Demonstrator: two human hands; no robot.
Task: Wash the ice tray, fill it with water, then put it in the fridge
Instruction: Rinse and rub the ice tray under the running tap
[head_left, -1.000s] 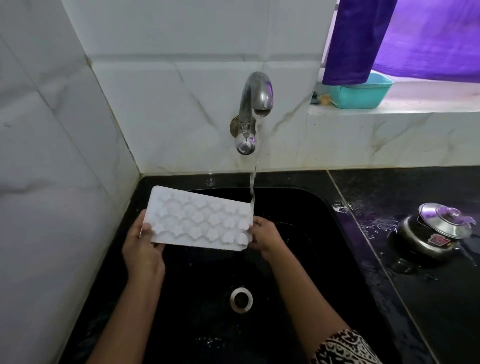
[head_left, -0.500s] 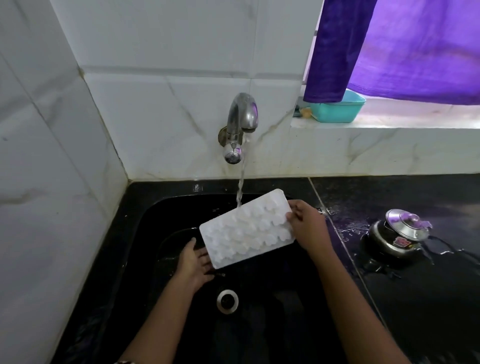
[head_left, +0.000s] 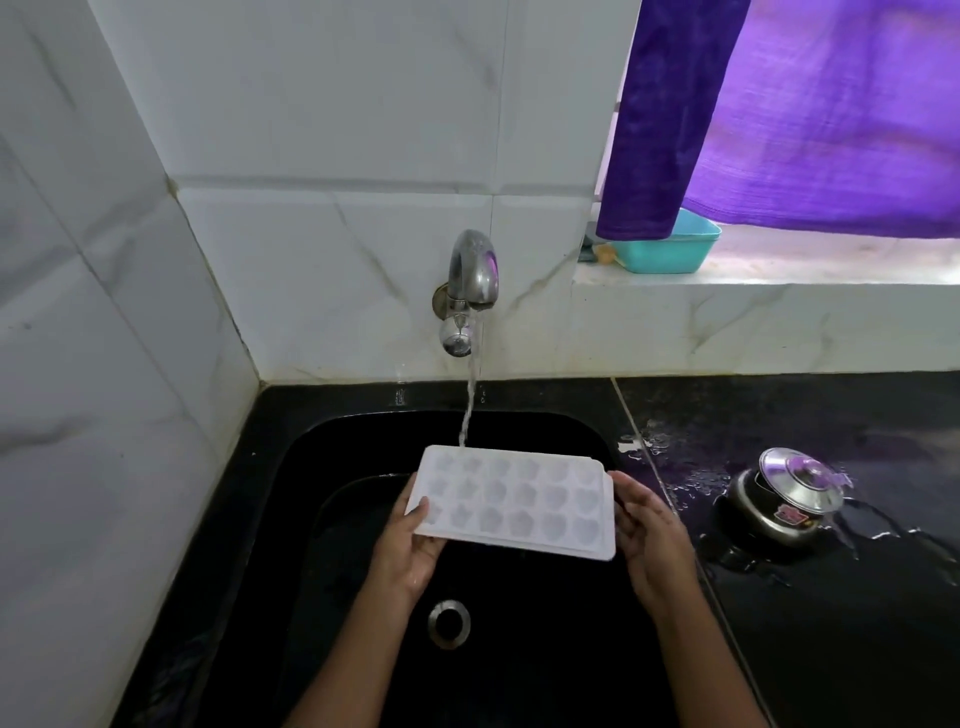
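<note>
The white ice tray (head_left: 511, 500) lies nearly level over the black sink (head_left: 291, 499), its hollow cups facing up. My left hand (head_left: 410, 545) grips its near left corner, thumb on top. My right hand (head_left: 649, 535) holds its right end. A chrome tap (head_left: 470, 283) on the wall runs a thin stream of water (head_left: 469, 410) that lands on the tray's far left edge.
The sink drain (head_left: 449, 623) lies below the tray. A small steel pot with a lid (head_left: 789, 499) stands on the wet black counter to the right. A teal tub (head_left: 665, 249) sits on the window ledge under a purple curtain (head_left: 779, 114). White tiled walls close the left and back.
The tray was flipped from cups-down to cups-up and levelled. It shifted from the left of the stream to right under it, and my left hand took hold of its corner again.
</note>
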